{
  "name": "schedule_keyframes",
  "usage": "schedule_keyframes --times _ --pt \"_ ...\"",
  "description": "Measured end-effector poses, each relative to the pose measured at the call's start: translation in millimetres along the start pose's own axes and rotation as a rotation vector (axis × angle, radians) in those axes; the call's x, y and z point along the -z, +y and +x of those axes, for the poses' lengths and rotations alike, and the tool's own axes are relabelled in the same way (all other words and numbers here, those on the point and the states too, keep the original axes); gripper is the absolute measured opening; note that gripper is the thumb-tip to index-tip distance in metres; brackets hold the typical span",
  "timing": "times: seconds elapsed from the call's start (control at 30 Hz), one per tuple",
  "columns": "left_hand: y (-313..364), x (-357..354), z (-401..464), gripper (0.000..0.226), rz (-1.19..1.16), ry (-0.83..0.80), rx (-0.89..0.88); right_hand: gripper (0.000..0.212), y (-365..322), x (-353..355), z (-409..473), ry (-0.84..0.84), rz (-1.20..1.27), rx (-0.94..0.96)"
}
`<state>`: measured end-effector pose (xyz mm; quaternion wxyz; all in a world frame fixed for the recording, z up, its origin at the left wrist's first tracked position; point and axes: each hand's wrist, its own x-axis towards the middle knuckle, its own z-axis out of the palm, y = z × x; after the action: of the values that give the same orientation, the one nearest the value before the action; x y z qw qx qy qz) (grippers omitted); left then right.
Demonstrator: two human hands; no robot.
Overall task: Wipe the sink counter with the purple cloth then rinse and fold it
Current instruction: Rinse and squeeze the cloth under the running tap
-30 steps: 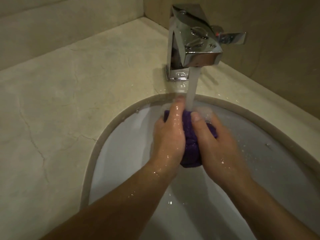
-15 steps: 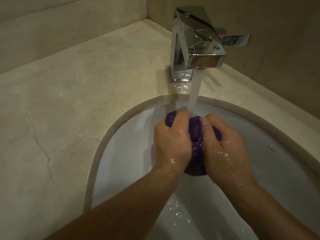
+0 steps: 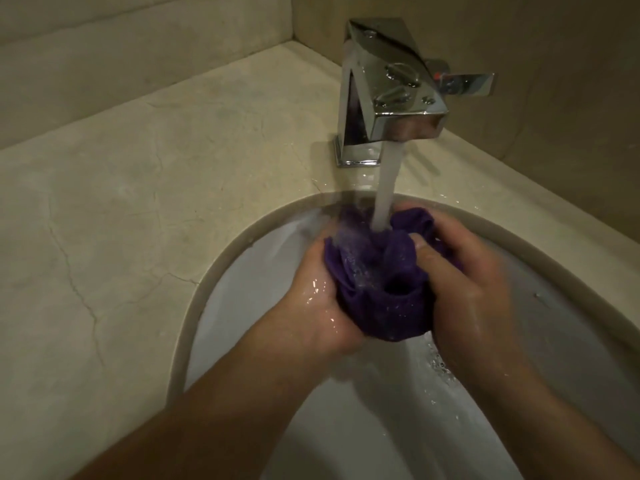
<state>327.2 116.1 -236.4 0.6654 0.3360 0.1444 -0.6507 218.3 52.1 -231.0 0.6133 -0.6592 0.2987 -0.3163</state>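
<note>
The purple cloth is bunched into a wet wad over the white sink basin. My left hand cups it from the left and below. My right hand grips it from the right, thumb pressed into the fabric. A stream of water from the chrome faucet falls straight onto the top of the cloth between my hands. Both hands and forearms are wet.
The beige stone counter wraps around the sink on the left and behind, with hairline cracks and a wet patch near the faucet base. Beige walls rise behind the counter and to the right. The faucet's lever points right.
My hands have spread apart and loosened, so much more of the cloth shows between them. The cloth has opened out under the running water.
</note>
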Motion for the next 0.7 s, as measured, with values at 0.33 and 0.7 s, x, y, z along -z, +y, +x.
schedule_keyframes --times 0.33,0.7 --pt "-9.4 -4.0 -4.6 0.033 0.188 0.061 -0.240 0.052 0.5 -6.6 -7.9 -0.123 -0.301 0.008" --pt "-18.2 -2.1 -2.4 0.038 0.226 0.205 -0.398 0.021 1.0 -17.5 -16.8 -0.018 -0.581 0.120"
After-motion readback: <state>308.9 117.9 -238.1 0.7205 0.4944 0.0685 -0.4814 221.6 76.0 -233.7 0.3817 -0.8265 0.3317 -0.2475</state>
